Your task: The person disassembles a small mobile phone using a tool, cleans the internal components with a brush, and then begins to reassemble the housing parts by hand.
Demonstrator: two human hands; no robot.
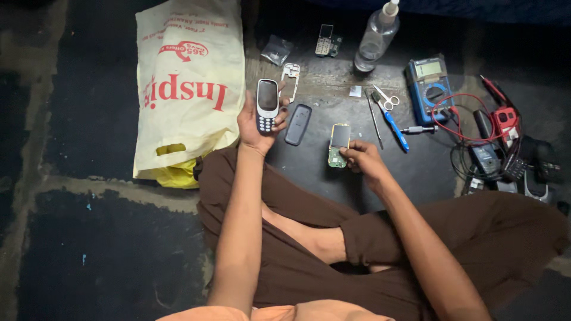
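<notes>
On the dark floor, left hand (257, 122) holds the phone front shell (267, 105), right hand (361, 157) grips the bare circuit board (339, 144); back cover (297, 124) lies apart, so the phone seems opened, not reassembled.

Dark blue keypad phone (267, 105) upright in left hand (257, 122), bare phone circuit board with screen (339, 144) pinched by right hand (363, 158)
</notes>
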